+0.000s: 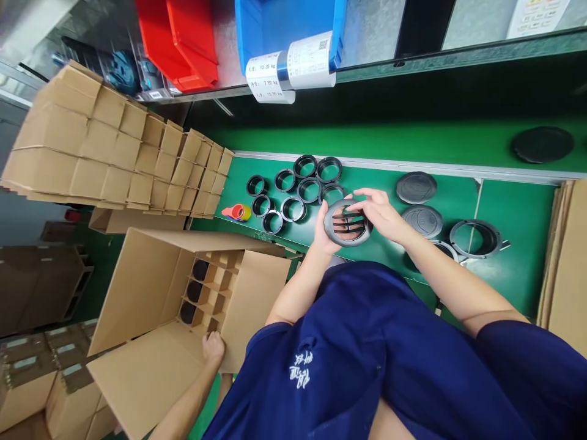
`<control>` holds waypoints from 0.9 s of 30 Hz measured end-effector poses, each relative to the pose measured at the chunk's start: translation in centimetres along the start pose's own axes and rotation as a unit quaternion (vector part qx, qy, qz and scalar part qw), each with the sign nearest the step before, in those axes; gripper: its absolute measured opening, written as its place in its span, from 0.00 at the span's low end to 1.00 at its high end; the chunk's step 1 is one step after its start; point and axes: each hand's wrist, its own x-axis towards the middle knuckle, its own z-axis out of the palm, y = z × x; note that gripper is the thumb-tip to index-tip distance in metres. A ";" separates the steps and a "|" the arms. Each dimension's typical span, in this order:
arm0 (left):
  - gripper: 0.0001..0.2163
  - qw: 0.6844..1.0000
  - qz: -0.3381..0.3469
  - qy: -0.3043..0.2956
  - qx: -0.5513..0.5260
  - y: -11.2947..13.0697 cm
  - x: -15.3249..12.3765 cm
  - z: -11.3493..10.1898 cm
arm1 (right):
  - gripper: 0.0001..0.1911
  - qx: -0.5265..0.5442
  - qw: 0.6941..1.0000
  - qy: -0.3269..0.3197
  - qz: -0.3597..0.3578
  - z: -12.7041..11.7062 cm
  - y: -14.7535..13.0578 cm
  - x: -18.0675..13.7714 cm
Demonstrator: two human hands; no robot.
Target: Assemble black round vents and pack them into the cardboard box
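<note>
Both hands, left hand (323,235) and right hand (380,214), close together, grip a round slatted vent (347,223) between them above the green desk (389,256), black rings (293,189) just beyond the left hand.

Left hand (324,235) mostly hidden behind the round vent (347,222); only thumb and palm edge show. Right fingers (362,205) cover the vent's upper right rim. Ring (331,191) just above the fingers partly blocked by the vent. Labels (288,70) far above the fingers: print mostly too small. Cardboard stack (566,263) right of the fingers cut by frame edge. Another person's hand (213,347) on the box flap (151,379), arm cut off below.
</note>
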 end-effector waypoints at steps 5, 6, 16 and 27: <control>0.32 1.000 -0.018 -0.005 -0.008 0.5 -0.5 -1.3 | 0.35 0.020 0.999 0.018 0.047 0.1 -0.7 -0.5; 0.32 1.000 -0.021 -0.002 -0.009 0.6 -0.5 -1.6 | 0.35 0.021 0.998 0.017 0.051 0.3 -0.8 -0.6; 0.32 0.998 -0.036 0.049 -0.031 2.5 -0.4 -4.2 | 0.35 -0.016 1.000 -0.007 0.024 3.4 -0.5 -1.0; 0.31 0.987 -0.043 0.150 -0.045 2.5 1.4 -10.1 | 0.59 -0.096 0.965 -0.243 0.018 11.2 2.5 1.7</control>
